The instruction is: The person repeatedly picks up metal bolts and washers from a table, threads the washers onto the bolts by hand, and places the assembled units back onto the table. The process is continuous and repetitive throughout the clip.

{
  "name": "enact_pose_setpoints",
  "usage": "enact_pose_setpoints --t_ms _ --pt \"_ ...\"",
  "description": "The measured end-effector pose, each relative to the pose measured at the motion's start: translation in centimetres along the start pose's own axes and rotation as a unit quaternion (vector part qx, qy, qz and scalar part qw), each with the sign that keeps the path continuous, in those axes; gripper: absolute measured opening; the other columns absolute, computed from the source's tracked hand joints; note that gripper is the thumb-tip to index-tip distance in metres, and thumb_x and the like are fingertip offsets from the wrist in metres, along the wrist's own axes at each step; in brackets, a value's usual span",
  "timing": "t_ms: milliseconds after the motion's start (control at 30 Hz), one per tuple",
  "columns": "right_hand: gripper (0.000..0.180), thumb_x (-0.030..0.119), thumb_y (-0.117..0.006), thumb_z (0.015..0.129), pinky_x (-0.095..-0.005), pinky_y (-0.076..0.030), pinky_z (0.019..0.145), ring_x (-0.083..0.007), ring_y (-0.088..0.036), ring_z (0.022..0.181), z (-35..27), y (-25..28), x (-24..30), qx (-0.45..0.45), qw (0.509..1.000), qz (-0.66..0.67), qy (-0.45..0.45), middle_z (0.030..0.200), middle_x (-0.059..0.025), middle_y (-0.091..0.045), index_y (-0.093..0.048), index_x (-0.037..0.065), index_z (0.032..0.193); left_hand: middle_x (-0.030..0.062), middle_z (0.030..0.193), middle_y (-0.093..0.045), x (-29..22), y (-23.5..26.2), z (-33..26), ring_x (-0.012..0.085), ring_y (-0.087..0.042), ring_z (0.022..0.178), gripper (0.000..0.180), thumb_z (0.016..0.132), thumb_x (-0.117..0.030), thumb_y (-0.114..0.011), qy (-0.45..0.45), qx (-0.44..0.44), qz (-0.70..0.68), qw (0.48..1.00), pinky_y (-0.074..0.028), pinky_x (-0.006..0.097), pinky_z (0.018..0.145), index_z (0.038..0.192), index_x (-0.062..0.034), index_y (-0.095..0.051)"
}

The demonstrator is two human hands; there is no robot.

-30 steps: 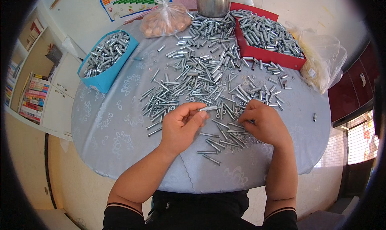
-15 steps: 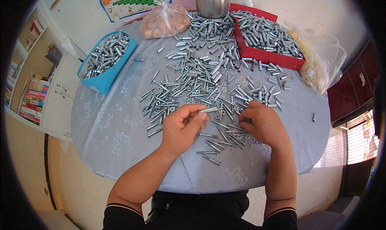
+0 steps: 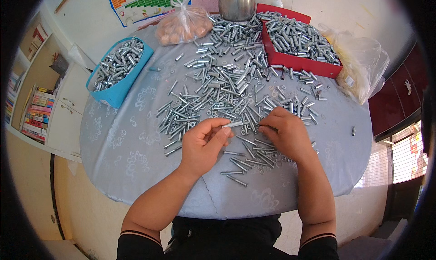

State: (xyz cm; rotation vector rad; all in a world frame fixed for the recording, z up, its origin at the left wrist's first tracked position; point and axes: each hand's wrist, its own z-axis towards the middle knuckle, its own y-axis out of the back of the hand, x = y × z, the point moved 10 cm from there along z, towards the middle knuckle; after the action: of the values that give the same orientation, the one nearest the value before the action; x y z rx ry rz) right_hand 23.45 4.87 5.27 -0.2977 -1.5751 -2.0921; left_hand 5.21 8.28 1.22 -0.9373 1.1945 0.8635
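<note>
My right hand (image 3: pixel 286 135) covers whatever my fingertips press on among the bolts (image 3: pixel 227 92), so I can't tell what I've got there. The steel pot (image 3: pixel 236 3) is cut off by the top edge, the poster (image 3: pixel 145 1) too. What fills the clear bag (image 3: pixel 359 64) is too blurred to tell.

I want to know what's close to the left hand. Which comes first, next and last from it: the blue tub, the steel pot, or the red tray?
From the left hand, in the head view:
1. Blue tub of metal pieces, up and to its left.
2. Red tray, up and to its right.
3. Steel pot, at the table's far edge.
</note>
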Motion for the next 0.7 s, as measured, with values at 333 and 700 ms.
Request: enact_pose_setpoints --t_ms 333,700 --pt "0.011 0.011 -0.067 0.075 -0.0395 -0.050 0.071 -0.0294 -0.062 0.080 -0.76 -0.16 -0.21 0.095 0.995 0.000 0.003 0.085 -0.0087 -0.059 -0.071 0.009 0.086 0.0078 0.089 -0.068 -0.04 0.02 -0.14 0.0095 -0.062 0.076 0.021 0.092 -0.006 -0.061 -0.001 0.003 0.016 1.000 -0.051 0.022 0.066 0.112 0.0014 -0.063" --pt "0.012 0.003 -0.068 0.074 -0.0340 -0.050 0.067 -0.0246 -0.062 0.073 -0.33 0.32 0.04 0.056 0.995 0.077 -0.027 0.084 -0.0088 -0.061 -0.066 0.006 0.087 0.0096 0.093 -0.069 0.02 -0.31 -0.21 0.0100 -0.063 0.074 0.023 0.092 -0.006 -0.061 0.007 0.025 0.026 0.999 -0.051 0.022 0.067 0.114 0.0013 -0.062"
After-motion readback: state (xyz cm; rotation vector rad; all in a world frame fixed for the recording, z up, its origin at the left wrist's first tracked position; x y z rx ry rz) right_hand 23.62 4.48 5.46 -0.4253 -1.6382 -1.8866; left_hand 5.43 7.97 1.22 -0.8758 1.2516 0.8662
